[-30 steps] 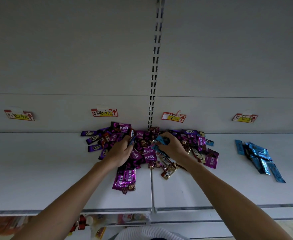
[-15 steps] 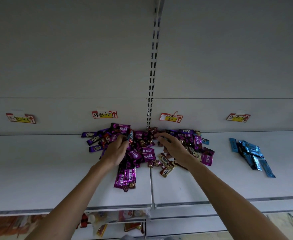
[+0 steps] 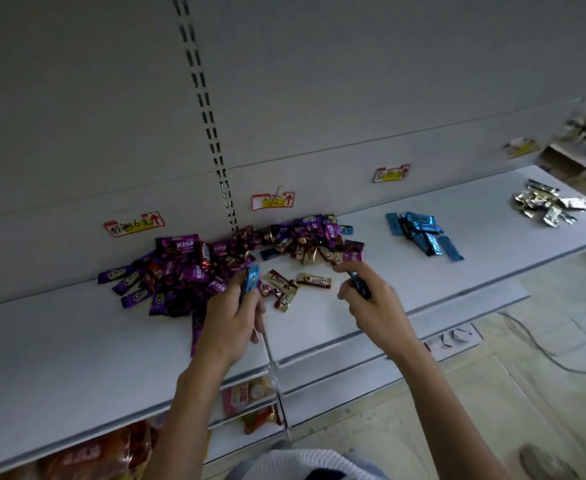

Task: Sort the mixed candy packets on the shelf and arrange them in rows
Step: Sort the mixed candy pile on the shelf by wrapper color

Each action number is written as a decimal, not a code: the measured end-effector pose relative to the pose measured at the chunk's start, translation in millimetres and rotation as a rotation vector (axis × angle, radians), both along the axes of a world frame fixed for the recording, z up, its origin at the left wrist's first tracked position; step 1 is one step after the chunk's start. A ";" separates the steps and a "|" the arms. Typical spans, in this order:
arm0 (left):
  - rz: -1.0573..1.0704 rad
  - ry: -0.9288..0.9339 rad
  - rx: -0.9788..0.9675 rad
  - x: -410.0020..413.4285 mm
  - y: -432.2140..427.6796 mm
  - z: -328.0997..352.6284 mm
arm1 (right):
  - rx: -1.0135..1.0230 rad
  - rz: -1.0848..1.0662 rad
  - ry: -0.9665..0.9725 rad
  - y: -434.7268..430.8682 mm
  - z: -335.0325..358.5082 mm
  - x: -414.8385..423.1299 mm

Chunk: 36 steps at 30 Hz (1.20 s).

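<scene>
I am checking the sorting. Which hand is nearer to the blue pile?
Right. The right hand, holding a blue packet, is left of the blue pile; the left hand, also holding one, is farther left.

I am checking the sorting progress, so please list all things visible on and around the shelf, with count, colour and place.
shelf: one, white, across the view
mixed candy pile: many packets, purple, brown and gold, shelf centre
blue heap: one, blue packets, right of the pile
silver heap: one, silver packets, far right of shelf
price tags: at least four, red and yellow, back panel
left hand: one, holds a blue packet near the pile
right hand: one, pinches a dark blue packet
</scene>
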<state>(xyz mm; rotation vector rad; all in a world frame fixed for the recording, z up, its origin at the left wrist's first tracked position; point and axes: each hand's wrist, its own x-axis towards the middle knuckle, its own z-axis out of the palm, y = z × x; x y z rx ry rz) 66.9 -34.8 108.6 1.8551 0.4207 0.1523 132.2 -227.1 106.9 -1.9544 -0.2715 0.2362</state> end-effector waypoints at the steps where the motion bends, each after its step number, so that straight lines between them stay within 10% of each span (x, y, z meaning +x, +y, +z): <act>1: -0.027 -0.016 0.009 -0.8 -8.6 -0.1 | 0.028 -0.028 0.002 -9.1 -0.4 -4.7; 21: -0.170 -0.040 0.066 41.3 -245.5 -33.1 | 0.033 -0.224 0.159 -252.0 -30.0 0.2; 36: -0.020 0.119 0.250 160.6 -253.3 -49.3 | -0.115 -0.110 0.069 -245.8 -39.8 160.2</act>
